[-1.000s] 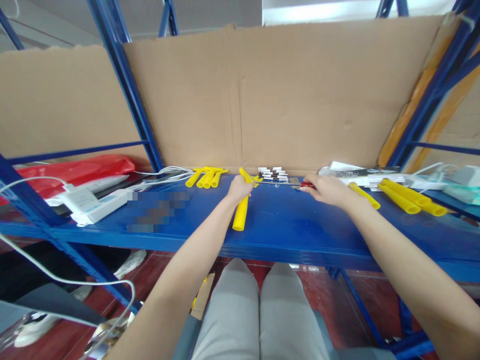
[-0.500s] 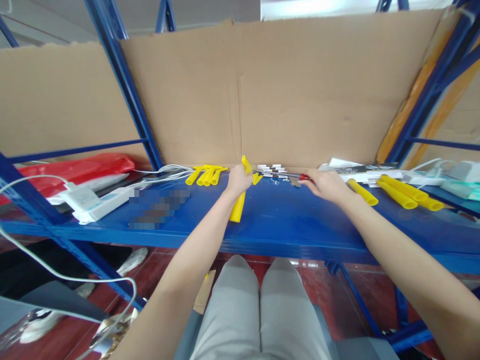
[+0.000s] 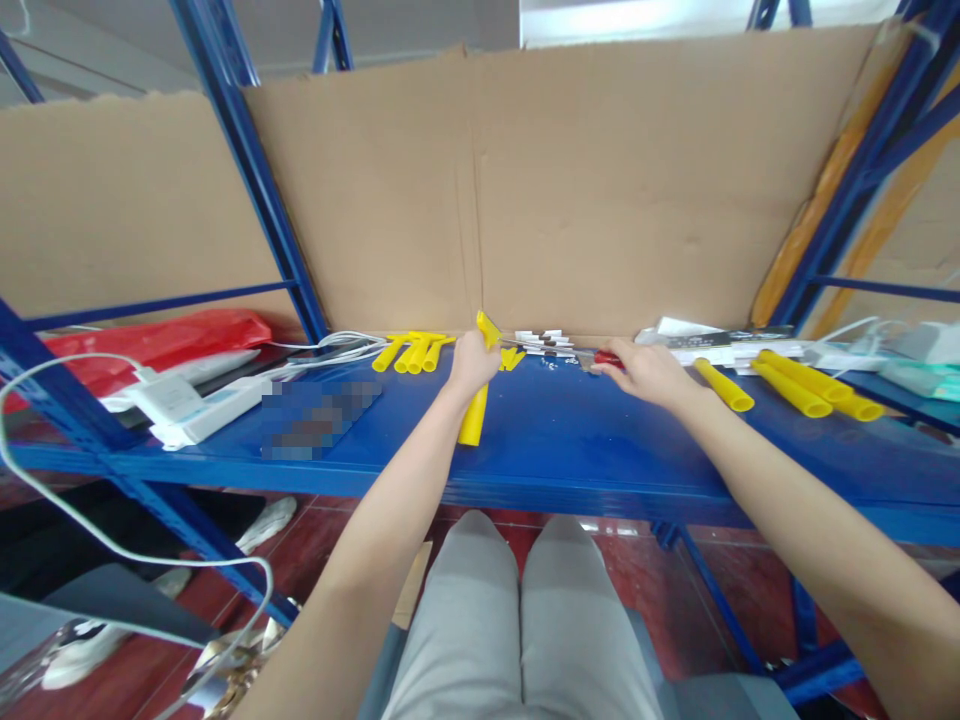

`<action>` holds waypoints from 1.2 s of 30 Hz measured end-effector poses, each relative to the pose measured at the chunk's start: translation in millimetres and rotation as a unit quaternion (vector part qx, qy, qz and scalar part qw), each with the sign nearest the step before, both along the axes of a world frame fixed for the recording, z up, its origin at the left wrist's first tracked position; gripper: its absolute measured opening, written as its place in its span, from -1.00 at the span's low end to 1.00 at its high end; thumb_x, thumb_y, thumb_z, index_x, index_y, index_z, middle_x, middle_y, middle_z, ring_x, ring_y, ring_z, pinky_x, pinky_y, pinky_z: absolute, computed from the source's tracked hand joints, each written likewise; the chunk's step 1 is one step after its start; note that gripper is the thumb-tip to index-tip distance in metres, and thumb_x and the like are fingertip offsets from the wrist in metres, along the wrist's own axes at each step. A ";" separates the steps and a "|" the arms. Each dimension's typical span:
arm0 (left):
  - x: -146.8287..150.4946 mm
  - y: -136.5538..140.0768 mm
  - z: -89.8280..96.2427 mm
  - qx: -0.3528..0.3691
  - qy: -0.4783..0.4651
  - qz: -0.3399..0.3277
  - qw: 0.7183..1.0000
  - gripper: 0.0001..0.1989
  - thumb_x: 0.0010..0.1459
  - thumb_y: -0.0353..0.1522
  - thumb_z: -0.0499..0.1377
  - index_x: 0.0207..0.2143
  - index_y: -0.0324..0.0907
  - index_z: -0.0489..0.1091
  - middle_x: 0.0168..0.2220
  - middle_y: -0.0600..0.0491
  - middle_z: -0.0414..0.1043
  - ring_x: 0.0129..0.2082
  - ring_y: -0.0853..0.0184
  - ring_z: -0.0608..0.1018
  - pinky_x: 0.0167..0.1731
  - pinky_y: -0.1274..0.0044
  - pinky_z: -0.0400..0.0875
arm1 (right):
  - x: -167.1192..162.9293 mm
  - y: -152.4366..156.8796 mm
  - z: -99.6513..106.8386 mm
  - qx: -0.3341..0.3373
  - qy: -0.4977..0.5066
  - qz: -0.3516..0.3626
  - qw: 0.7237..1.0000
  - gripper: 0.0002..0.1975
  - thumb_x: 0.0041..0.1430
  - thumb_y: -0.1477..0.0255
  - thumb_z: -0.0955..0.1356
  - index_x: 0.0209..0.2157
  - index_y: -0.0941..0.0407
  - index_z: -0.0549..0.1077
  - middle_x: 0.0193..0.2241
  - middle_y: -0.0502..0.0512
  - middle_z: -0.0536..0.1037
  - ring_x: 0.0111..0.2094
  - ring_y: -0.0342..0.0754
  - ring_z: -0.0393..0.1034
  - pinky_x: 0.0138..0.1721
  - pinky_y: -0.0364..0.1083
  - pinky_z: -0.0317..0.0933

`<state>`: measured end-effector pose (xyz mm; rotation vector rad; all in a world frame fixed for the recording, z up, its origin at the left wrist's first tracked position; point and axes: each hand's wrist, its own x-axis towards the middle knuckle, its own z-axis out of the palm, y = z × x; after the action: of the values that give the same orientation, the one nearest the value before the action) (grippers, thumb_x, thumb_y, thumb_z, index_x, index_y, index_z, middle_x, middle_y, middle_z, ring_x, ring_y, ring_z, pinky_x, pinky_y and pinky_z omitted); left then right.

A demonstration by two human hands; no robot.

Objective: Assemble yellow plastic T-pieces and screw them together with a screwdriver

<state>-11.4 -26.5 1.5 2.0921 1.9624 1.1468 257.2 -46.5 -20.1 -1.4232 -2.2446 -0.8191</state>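
My left hand (image 3: 474,362) is closed around a yellow tube (image 3: 472,418) that stands out above and below the fist. Its lower end is round and hollow, and its upper end spreads sideways. Between the fingers and thumb of my right hand (image 3: 649,371) is a red-handled tool (image 3: 606,359) with a thin metal front part. That metal points left toward the upper part of the tube; whether it touches is too small to tell. Small yellow pieces (image 3: 512,358) lie just right of my left fist. Behind the metal are several black-and-white strips (image 3: 544,340).
Several yellow tubes with spread ends (image 3: 412,353) lie left of my left hand, and plain yellow tubes (image 3: 795,385) lie at right. A white power strip (image 3: 217,410), cables and a red bag (image 3: 172,345) occupy the left. Cardboard (image 3: 600,180) walls off the back of the blue shelf (image 3: 555,440).
My right hand and the red-handled tool have shifted slightly left, toward the tube. More of the small yellow pieces show beside my left fist. My left hand stays nearly in place, still holding the tube.
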 end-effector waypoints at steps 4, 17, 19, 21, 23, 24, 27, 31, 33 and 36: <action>-1.4 0.3 -0.9 -0.011 -0.013 -0.019 1.000 -0.77 0.19 -0.45 0.11 -0.19 -0.35 0.52 -0.23 -0.13 0.61 -0.15 0.18 0.63 -0.16 0.51 0.44 | 0.9 -1.8 1.7 0.012 -0.007 -0.011 1.000 -0.70 0.35 0.28 0.16 -0.13 0.15 0.40 -0.28 0.27 0.61 -0.31 0.11 0.50 -0.42 -0.09 0.07; -4.9 3.3 -3.7 -0.027 -0.033 -0.032 0.999 -0.77 0.14 -0.46 0.10 -0.24 -0.36 0.53 -0.35 -0.09 0.59 -0.22 0.23 0.63 -0.23 0.58 0.44 | -4.5 -2.0 3.0 -0.012 -0.015 -0.021 1.000 -0.68 0.33 0.25 0.20 -0.10 0.17 0.42 -0.26 0.29 0.62 -0.30 0.12 0.50 -0.41 -0.08 0.10; -5.3 3.9 -4.7 -0.045 -0.032 -0.032 0.998 -0.78 0.14 -0.47 0.10 -0.28 -0.36 0.53 -0.38 -0.08 0.59 -0.27 0.24 0.63 -0.27 0.59 0.44 | -4.2 -3.0 4.0 -0.006 -0.023 -0.016 1.000 -0.69 0.34 0.28 0.19 -0.12 0.16 0.43 -0.26 0.30 0.61 -0.28 0.12 0.50 -0.40 -0.08 0.10; -5.3 3.6 -5.1 -0.052 -0.039 -0.037 0.997 -0.78 0.14 -0.47 0.09 -0.29 -0.35 0.53 -0.42 -0.06 0.58 -0.33 0.26 0.63 -0.30 0.61 0.44 | -3.6 -3.5 4.2 0.004 -0.031 0.004 0.999 -0.68 0.36 0.29 0.16 -0.16 0.16 0.46 -0.23 0.31 0.61 -0.22 0.12 0.49 -0.36 -0.07 0.13; -5.2 3.0 -5.3 -0.052 -0.046 -0.039 0.997 -0.78 0.13 -0.47 0.09 -0.29 -0.35 0.53 -0.44 -0.05 0.57 -0.36 0.28 0.63 -0.33 0.61 0.44 | -3.5 -3.1 3.6 0.004 -0.031 0.017 0.999 -0.64 0.37 0.27 0.15 -0.18 0.16 0.48 -0.20 0.31 0.61 -0.19 0.11 0.48 -0.32 -0.07 0.15; -5.2 2.8 -5.5 -0.051 -0.049 -0.038 0.997 -0.78 0.13 -0.47 0.09 -0.28 -0.35 0.53 -0.44 -0.05 0.57 -0.37 0.28 0.63 -0.33 0.61 0.44 | -3.8 -2.8 3.2 -0.001 -0.029 0.019 0.999 -0.63 0.37 0.27 0.14 -0.18 0.16 0.49 -0.18 0.30 0.61 -0.19 0.11 0.49 -0.31 -0.06 0.16; -5.5 3.2 -6.3 -0.050 -0.048 -0.035 0.997 -0.78 0.13 -0.47 0.10 -0.27 -0.36 0.53 -0.44 -0.06 0.57 -0.37 0.27 0.62 -0.33 0.61 0.45 | -5.5 -2.3 2.5 -0.026 -0.018 0.009 0.999 -0.63 0.37 0.26 0.15 -0.13 0.17 0.48 -0.16 0.29 0.61 -0.21 0.10 0.50 -0.32 -0.07 0.16; -5.6 4.9 -7.7 -0.057 -0.038 -0.040 0.997 -0.78 0.12 -0.47 0.10 -0.30 -0.37 0.54 -0.45 -0.07 0.57 -0.39 0.27 0.62 -0.34 0.59 0.45 | -6.2 -3.9 4.2 -0.040 -0.014 -0.022 0.999 -0.68 0.33 0.25 0.23 -0.07 0.17 0.42 -0.22 0.30 0.62 -0.27 0.12 0.51 -0.38 -0.08 0.12; -5.3 5.3 -8.0 -0.062 -0.033 -0.046 0.996 -0.78 0.12 -0.47 0.10 -0.30 -0.37 0.54 -0.45 -0.07 0.57 -0.39 0.27 0.62 -0.34 0.59 0.45 | -4.8 -4.4 4.7 -0.030 -0.024 -0.033 0.999 -0.70 0.33 0.28 0.21 -0.08 0.17 0.42 -0.23 0.31 0.62 -0.28 0.13 0.51 -0.39 -0.08 0.10; -5.2 5.5 -7.8 -0.060 -0.028 -0.052 0.996 -0.78 0.14 -0.46 0.10 -0.29 -0.38 0.54 -0.43 -0.07 0.58 -0.37 0.27 0.62 -0.33 0.59 0.46 | -2.2 -3.8 4.1 -0.012 -0.034 -0.022 0.999 -0.69 0.35 0.30 0.18 -0.11 0.16 0.44 -0.20 0.32 0.62 -0.23 0.13 0.50 -0.36 -0.07 0.12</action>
<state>-16.6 -21.0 -6.3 2.0504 1.8267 1.0299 255.1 -50.3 -16.1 -1.4822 -2.2882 -0.8690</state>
